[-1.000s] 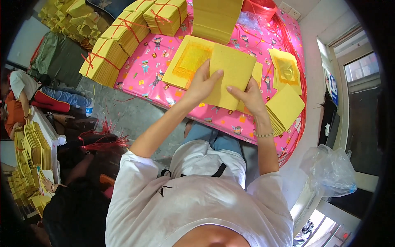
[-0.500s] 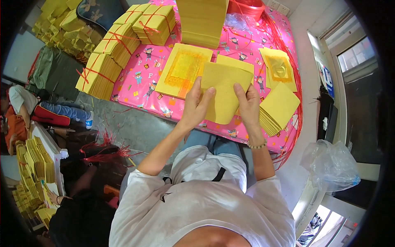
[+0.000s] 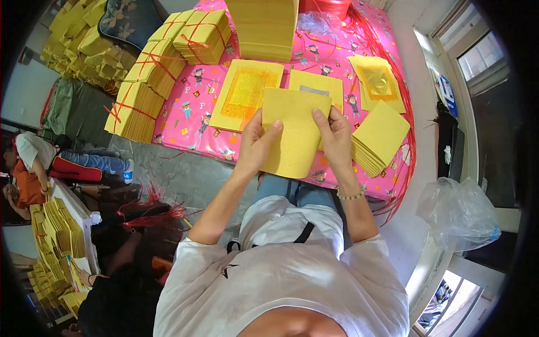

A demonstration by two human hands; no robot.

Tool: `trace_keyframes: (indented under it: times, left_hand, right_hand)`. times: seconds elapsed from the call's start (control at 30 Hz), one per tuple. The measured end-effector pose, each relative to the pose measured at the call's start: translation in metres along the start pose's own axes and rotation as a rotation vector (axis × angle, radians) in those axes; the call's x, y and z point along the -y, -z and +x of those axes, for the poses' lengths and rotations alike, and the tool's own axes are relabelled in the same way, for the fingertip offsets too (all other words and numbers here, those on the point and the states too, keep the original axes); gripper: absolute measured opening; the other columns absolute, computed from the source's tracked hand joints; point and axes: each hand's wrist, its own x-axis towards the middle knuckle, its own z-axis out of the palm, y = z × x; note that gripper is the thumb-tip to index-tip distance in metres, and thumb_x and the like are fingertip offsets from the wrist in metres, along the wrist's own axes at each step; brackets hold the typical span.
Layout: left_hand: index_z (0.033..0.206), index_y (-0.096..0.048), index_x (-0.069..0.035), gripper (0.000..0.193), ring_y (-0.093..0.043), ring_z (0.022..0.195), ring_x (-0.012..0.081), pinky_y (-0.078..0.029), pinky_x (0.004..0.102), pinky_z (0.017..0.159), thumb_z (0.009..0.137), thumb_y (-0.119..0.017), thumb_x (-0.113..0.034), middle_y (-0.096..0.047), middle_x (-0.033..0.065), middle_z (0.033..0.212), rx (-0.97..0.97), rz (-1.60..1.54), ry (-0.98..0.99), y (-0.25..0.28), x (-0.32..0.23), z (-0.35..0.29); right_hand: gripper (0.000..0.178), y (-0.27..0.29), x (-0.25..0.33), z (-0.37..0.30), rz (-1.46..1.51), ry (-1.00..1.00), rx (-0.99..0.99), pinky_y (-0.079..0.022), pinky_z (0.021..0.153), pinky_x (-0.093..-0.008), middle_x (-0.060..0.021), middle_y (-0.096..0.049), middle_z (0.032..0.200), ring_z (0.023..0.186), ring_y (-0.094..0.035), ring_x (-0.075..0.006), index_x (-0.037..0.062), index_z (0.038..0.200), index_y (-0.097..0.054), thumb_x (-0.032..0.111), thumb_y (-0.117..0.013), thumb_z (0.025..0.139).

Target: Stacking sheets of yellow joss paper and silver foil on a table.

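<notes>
Between both hands I hold a yellow paper sheet point(image 3: 295, 132), its lower edge bulging in a curve near the table's front edge. My left hand point(image 3: 258, 143) grips its left side, thumb on top. My right hand point(image 3: 334, 135), with a beaded bracelet at the wrist, pinches its upper right side. Behind it on the pink patterned tablecloth lies a yellow paper piece with a grey strip point(image 3: 314, 90). To its left is a yellow sheet with an orange-smeared rectangle point(image 3: 247, 92). A fanned stack of folded yellow paper point(image 3: 382, 137) lies to the right of my right hand.
Bundles tied with red string point(image 3: 137, 104) line the table's left side. A tall yellow paper stack point(image 3: 261, 33) and a red tub point(image 3: 325, 7) stand at the back. Red strings point(image 3: 409, 112) run along the right edge. Other people point(image 3: 120, 292) work at the left.
Both hands have brought the sheet slightly down and to the left, uncovering the grey strip on the piece behind it. My grip stays on the sheet.
</notes>
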Motion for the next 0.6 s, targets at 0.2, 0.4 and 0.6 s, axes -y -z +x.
trace_keyframes:
  times: [0.2,0.4,0.6]
  left_hand:
    - [0.125,-0.046,-0.001,0.035,-0.057,0.100,0.0117,-0.044,0.0260,0.086,0.091,-0.052,-0.009,-0.060,0.0068,0.114,0.002,0.030,0.040,0.009,-0.002,0.002]
    - [0.124,-0.045,0.000,0.033,-0.057,0.101,0.0126,-0.044,0.0261,0.086,0.092,-0.050,-0.007,-0.060,0.0082,0.112,-0.034,0.013,0.067,0.011,-0.003,0.001]
    - [0.124,-0.046,0.000,0.033,-0.057,0.101,0.0126,-0.044,0.0259,0.085,0.092,-0.050,-0.006,-0.059,0.0078,0.113,-0.030,0.028,0.092,0.009,-0.007,0.004]
  right_hand:
    - [0.023,0.010,-0.007,-0.005,-0.066,-0.155,0.100,-0.046,0.059,-0.0187,-0.0031,-0.065,0.083,0.070,-0.058,-0.0042,-0.0029,0.102,-0.063,0.016,-0.061,0.090]
    - [0.024,0.014,-0.019,-0.007,-0.092,-0.208,0.150,-0.041,0.049,-0.0178,-0.0024,-0.065,0.078,0.060,-0.054,-0.0027,-0.0029,0.100,-0.064,0.017,-0.063,0.088]
    - [0.024,0.015,-0.013,-0.005,-0.167,-0.243,0.185,-0.039,0.047,-0.0186,-0.0027,-0.065,0.079,0.059,-0.052,-0.0025,-0.0031,0.097,-0.065,0.019,-0.064,0.087]
